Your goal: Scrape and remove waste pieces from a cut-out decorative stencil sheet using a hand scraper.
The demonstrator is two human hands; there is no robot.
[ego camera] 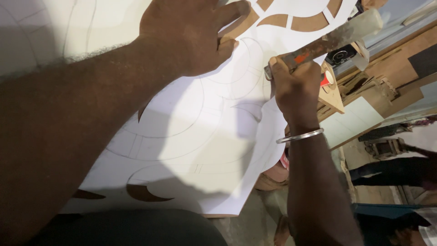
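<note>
A large white sheet (200,136) with pencilled curves and cut-out shapes lies over a brown board. My left hand (186,36) presses flat on the sheet near its upper middle, fingers spread. My right hand (296,84), with a metal bangle (300,135) on the wrist, grips a worn tool with a rusty metal shank and pale handle (337,36) at the sheet's right edge. The tool's working tip is hidden behind my fingers.
To the right of the board lie wooden offcuts, a triangular wood piece (331,93), a small black round item (340,55) and a white panel (355,120). Another person's clothing shows at the lower right (400,223). A concrete floor lies below.
</note>
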